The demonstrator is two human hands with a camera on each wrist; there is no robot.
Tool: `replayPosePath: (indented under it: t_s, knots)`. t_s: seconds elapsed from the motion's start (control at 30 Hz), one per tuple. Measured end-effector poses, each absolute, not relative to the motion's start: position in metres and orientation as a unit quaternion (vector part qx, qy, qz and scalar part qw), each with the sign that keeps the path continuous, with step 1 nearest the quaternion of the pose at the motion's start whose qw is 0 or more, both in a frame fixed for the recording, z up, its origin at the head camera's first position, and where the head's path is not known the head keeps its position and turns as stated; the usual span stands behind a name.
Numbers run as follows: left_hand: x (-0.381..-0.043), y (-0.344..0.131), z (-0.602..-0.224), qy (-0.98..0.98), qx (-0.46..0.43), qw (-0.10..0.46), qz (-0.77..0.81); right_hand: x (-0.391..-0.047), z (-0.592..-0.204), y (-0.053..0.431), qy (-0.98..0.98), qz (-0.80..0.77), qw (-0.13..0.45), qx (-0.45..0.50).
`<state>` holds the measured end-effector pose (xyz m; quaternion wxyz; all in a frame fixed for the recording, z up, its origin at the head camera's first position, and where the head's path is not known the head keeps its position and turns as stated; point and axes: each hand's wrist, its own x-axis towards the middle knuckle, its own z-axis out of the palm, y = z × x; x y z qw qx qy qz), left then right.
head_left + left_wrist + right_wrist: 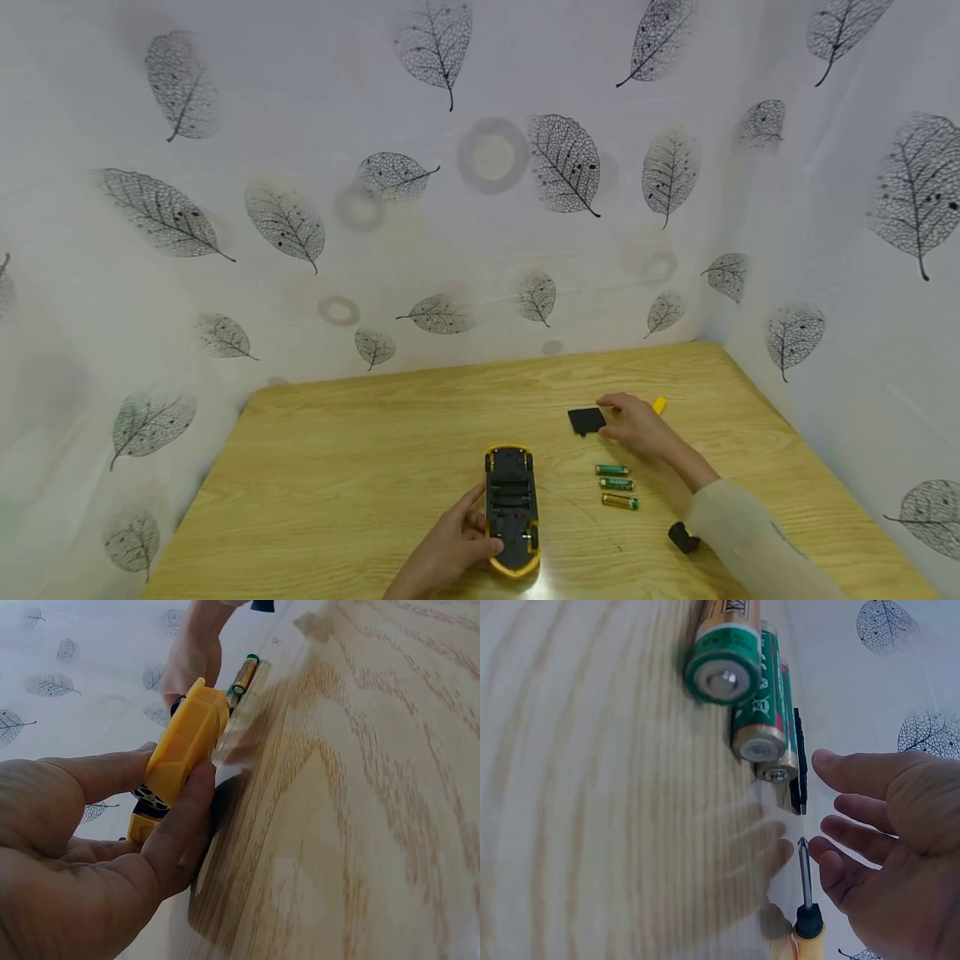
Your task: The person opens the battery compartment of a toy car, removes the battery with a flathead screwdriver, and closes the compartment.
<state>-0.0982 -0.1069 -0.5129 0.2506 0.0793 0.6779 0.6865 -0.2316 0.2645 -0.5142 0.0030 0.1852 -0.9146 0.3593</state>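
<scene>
My left hand [453, 537] grips a yellow toy car [180, 754] by its side and end. The car's black underside [517, 542] faces up, with dark battery slots [512, 493] uncovered. Over at the right, my right hand [633, 425] hovers by a flat black battery cover [583, 421], thumb and fingers apart around its right edge. In the right wrist view the fingers are loosely bent, and the cover [801, 761] lies beyond their tips. Several fingers of the left hand are hidden behind the car in the head view.
Two green batteries [615, 483] and a gold one [620, 501] lie in a column between the car and my right forearm. A screwdriver [808, 922] with a yellow handle is behind the right hand. A small black object [682, 538] sits beside the right sleeve. Leaf-patterned curtains border the table [337, 467].
</scene>
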Motion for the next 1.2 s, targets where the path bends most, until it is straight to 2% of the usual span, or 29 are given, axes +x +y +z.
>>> replayPosePath:
  t_s: [0.43, 1.2]
  knots:
    - [-0.098, -0.107, -0.513, 0.671, 0.075, 0.254, 0.693, -0.241, -0.52, 0.253, -0.922, 0.336, -0.006, 0.193]
    - [-0.1, -0.108, -0.513, 0.699, 0.075, 0.25, 0.666, -0.238, -0.521, 0.251, -0.931, 0.314, 0.016, 0.187]
